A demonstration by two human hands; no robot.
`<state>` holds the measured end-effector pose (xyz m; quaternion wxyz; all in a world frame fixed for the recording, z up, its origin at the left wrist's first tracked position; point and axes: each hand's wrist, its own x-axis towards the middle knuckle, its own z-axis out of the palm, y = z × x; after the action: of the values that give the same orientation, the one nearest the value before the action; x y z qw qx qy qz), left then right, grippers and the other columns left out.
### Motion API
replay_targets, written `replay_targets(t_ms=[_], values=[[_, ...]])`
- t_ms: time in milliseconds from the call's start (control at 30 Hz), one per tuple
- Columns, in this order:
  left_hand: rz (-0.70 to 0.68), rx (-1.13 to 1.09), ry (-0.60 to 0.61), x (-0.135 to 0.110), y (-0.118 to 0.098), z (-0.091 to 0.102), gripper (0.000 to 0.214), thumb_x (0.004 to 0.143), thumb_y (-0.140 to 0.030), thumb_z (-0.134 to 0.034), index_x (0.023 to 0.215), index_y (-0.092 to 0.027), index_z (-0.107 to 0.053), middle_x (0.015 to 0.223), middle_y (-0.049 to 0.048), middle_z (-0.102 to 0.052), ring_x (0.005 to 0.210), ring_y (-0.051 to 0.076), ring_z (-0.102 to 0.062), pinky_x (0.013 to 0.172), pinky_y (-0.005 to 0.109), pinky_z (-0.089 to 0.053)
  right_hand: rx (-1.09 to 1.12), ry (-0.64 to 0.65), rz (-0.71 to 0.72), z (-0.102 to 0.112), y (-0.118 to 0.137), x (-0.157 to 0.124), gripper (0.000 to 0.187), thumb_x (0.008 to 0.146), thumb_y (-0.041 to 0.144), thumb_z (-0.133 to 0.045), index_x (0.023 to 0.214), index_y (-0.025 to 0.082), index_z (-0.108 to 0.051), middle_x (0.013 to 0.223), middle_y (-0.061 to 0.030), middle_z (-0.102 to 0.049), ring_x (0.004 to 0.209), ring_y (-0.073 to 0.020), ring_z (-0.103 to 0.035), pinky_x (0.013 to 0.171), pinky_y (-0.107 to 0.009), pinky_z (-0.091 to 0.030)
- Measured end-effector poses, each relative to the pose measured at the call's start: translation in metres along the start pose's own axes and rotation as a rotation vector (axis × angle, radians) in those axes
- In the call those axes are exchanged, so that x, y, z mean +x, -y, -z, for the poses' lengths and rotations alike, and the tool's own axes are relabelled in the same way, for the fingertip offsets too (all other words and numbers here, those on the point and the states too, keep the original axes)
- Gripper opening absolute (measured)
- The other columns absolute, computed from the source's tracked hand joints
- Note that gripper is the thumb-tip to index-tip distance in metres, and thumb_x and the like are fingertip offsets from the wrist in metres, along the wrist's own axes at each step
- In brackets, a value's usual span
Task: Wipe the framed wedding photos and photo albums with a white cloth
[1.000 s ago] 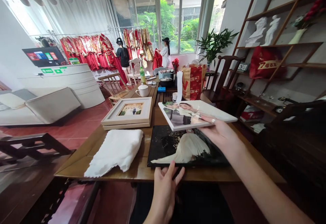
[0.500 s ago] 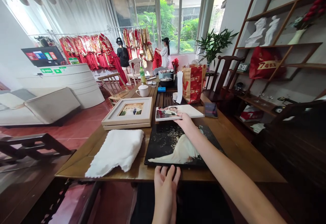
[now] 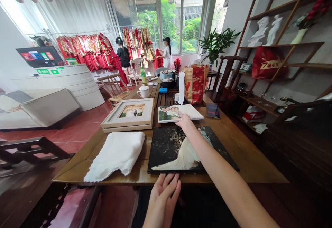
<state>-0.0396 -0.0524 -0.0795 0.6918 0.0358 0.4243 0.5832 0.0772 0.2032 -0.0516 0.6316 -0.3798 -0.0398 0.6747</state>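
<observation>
The right hand [image 3: 184,120] grips the near edge of a flat, white-edged rectangular photo panel [image 3: 193,110] on the brown wooden table [image 3: 261,169], just beyond a glossy black photo panel [image 3: 166,145]. The left hand [image 3: 163,197], fingers loosely bent, meets or nearly meets the black panel's near edge. A red shelf bag [image 3: 267,56] reads "7号衣", the rest unclear; a tan-and-red paper bag [image 3: 195,83] shows "W". Red tiles [image 3: 80,131] cover the floor.
</observation>
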Motion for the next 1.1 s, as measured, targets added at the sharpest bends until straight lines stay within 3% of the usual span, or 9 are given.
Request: replay_targets(t_ms=[100,200,367,633,733,900,1000,1100], values=[[0.221,-0.047,0.073,-0.008,-0.026,0.0,0.047,0.08,0.003,-0.048,0.125,0.001,-0.034,0.115,0.03,-0.055,0.107,0.034,-0.056,0.088,0.039,-0.053,-0.009,-0.108,-0.081,-0.002,0.004,-0.013,0.033,0.087,0.031,-0.054,0.116,0.016,-0.052,0.116,-0.0078,-0.056,0.097,-0.0198,-0.059,0.08,-0.041,-0.051],[0.363,-0.103,0.104,-0.008,-0.046,0.003,0.052,0.085,-0.003,-0.04,0.132,0.009,-0.023,0.12,0.0344,-0.05,0.112,0.035,-0.052,0.086,0.038,-0.054,-0.012,-0.12,-0.137,-0.001,0.011,-0.027,0.03,0.088,0.03,-0.052,0.115,0.016,-0.053,0.115,-0.0081,-0.057,0.098,-0.0212,-0.059,0.082,-0.044,-0.05],[0.422,-0.171,0.158,0.002,-0.053,0.014,0.059,0.085,-0.007,-0.041,0.135,0.012,-0.017,0.125,0.0355,-0.045,0.118,0.036,-0.046,0.088,0.037,-0.052,0.0,-0.059,-0.188,0.011,0.027,-0.041,0.025,0.086,0.017,-0.043,0.109,0.018,-0.049,0.101,-0.0078,-0.063,0.102,-0.0294,-0.061,0.084,-0.066,-0.04],[0.39,-0.107,0.121,-0.006,-0.05,0.012,0.057,0.084,-0.009,-0.042,0.135,0.009,-0.024,0.119,0.0302,-0.053,0.113,0.032,-0.052,0.089,0.037,-0.051,0.056,0.095,-0.344,0.023,0.038,-0.049,0.04,0.084,0.018,-0.033,0.121,0.007,-0.041,0.11,-0.0196,-0.06,0.115,-0.034,-0.053,0.079,-0.064,-0.044],[0.165,0.044,0.165,-0.015,-0.041,0.014,0.053,0.078,-0.01,-0.052,0.13,-0.002,-0.041,0.116,0.0221,-0.059,0.112,0.03,-0.054,0.093,0.038,-0.047,0.075,0.125,-0.402,0.027,0.038,-0.049,0.045,0.084,0.02,-0.032,0.125,0.003,-0.037,0.117,-0.0243,-0.055,0.118,-0.0351,-0.051,0.08,-0.062,-0.045],[-0.556,0.687,0.201,-0.016,-0.029,0.012,0.049,0.062,-0.018,-0.077,0.108,-0.023,-0.064,0.113,0.0099,-0.063,0.114,0.031,-0.052,0.105,0.042,-0.031,0.111,0.16,-0.436,0.032,0.039,-0.054,0.051,0.083,0.025,-0.031,0.128,0.001,-0.035,0.128,-0.0282,-0.046,0.126,-0.038,-0.04,0.074,-0.059,-0.049],[-0.766,0.93,0.272,0.0,-0.03,0.007,0.043,0.06,-0.019,-0.078,0.101,-0.027,-0.068,0.123,0.0074,-0.057,0.127,0.03,-0.036,0.111,0.041,-0.016,0.131,0.17,-0.443,0.034,0.039,-0.059,0.054,0.083,0.028,-0.03,0.129,0.001,-0.034,0.132,-0.0293,-0.042,0.126,-0.0369,-0.04,0.074,-0.056,-0.051],[-0.864,1.099,0.322,0.019,-0.03,0.004,0.042,0.062,-0.021,-0.076,0.101,-0.029,-0.067,0.124,0.0049,-0.057,0.131,0.029,-0.03,0.11,0.047,0.0,0.14,0.159,-0.445,0.034,0.039,-0.06,0.055,0.083,0.031,-0.029,0.13,0.004,-0.033,0.133,-0.0275,-0.041,0.126,-0.0366,-0.04,0.074,-0.058,-0.049]])
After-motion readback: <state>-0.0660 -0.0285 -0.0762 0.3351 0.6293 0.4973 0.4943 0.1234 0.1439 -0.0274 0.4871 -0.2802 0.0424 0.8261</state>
